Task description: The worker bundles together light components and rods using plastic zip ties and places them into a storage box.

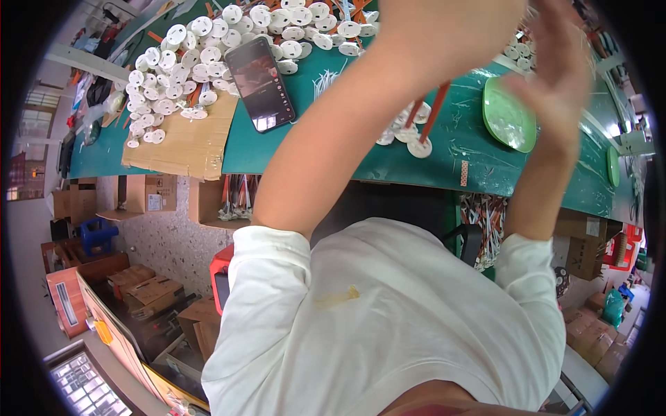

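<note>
Both my arms are raised close to the camera, over a green worktable point(326, 159). My left hand point(451, 31) runs off the upper edge, its fingers out of sight, so whether it holds anything is hidden. My right hand point(555, 76) is smeared by motion; its fingers stretch upward with the thumb apart, and nothing shows in it. Behind that hand lies a green plastic plate point(510, 121). Below my left hand are several white round discs point(419, 147) with reddish-brown strips standing up from them. A dark smartphone point(261, 83) with its screen lit lies left of my left forearm.
A big heap of white discs point(201, 52) covers the far left table, partly on a cardboard sheet point(191, 142). Thin white strands point(326, 82) lie beside the phone. Under the table stand a cardboard box point(208, 201) and bundled strips point(483, 222). Another green plate point(613, 166) is far right.
</note>
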Tool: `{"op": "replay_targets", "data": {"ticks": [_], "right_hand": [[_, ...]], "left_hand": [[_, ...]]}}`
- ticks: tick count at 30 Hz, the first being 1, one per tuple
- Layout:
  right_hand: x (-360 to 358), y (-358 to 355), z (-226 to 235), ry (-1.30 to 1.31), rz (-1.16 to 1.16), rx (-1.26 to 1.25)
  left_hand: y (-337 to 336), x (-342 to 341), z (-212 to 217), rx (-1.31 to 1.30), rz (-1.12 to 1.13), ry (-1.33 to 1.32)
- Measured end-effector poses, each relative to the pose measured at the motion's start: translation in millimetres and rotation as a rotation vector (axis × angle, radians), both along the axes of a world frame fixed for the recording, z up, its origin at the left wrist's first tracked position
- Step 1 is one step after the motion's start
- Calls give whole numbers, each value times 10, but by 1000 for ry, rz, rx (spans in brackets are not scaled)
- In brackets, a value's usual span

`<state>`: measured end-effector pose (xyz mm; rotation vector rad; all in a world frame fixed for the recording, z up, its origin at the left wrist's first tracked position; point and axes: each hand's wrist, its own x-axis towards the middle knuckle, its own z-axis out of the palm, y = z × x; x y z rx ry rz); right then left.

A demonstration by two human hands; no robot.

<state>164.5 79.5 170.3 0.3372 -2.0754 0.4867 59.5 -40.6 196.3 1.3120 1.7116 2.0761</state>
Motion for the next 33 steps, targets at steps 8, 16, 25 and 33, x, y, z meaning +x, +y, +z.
{"op": "replay_targets", "data": {"ticks": [8, 16, 25, 33], "right_hand": [[-157, -152, -1050, -84, 219, -643], [-183, -102, -1036, 36, 408, -923], [-186, -78, -850, -480, 991, -1108], [-286, -187, -926, -201, 749, -1014]], "left_hand": [[-4, 251, -110, 239, -331, -55], [-27, -70, -1630, 128, 89, 308], [-182, -290, -1603, -572, -845, 23], [-162, -80, -1658, -288, -384, 82]]}}
